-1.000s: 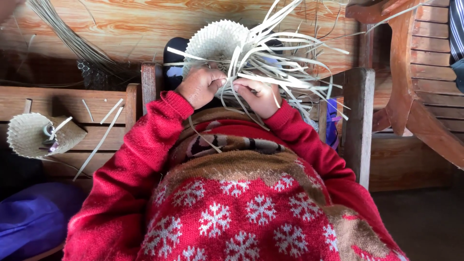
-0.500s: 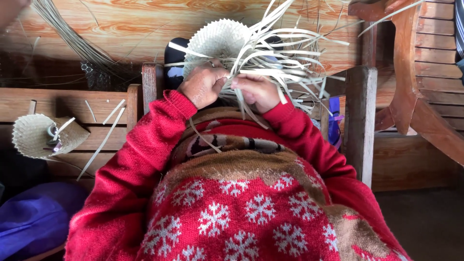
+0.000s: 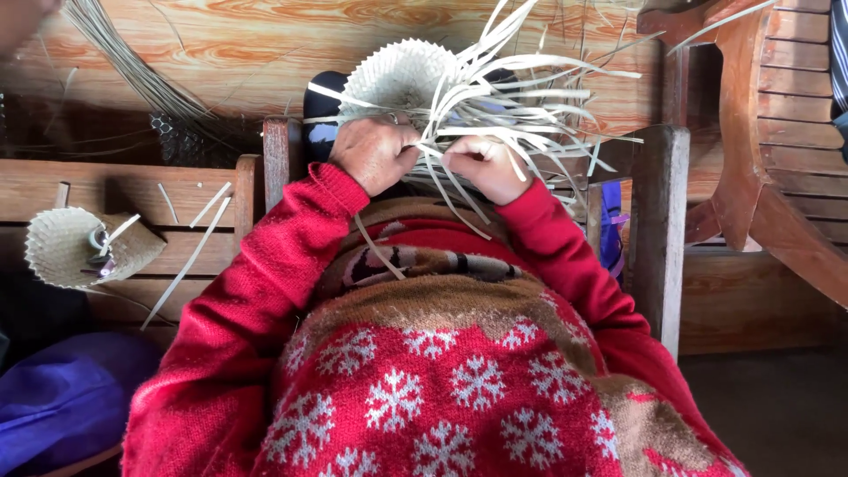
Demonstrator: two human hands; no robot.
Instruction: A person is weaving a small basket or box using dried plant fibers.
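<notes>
A partly woven pale basket (image 3: 402,75) with many loose strips (image 3: 530,97) fanning to the right is held in front of me, above my lap. My left hand (image 3: 375,152) grips the woven part from below on the left. My right hand (image 3: 481,163) pinches a few of the loose strips just right of it. Both arms wear red sleeves, and a red sweater (image 3: 442,389) with white snowflakes fills the lower view.
A finished small woven basket (image 3: 75,247) lies on a wooden bench (image 3: 132,185) at left, with loose strips (image 3: 190,256) beside it. A purple cloth (image 3: 62,397) sits bottom left. A wooden chair (image 3: 760,159) stands at right, a wooden post (image 3: 658,221) nearer.
My hands have shifted slightly on the weaving, drawing the strips together; the basket stays in the same place.
</notes>
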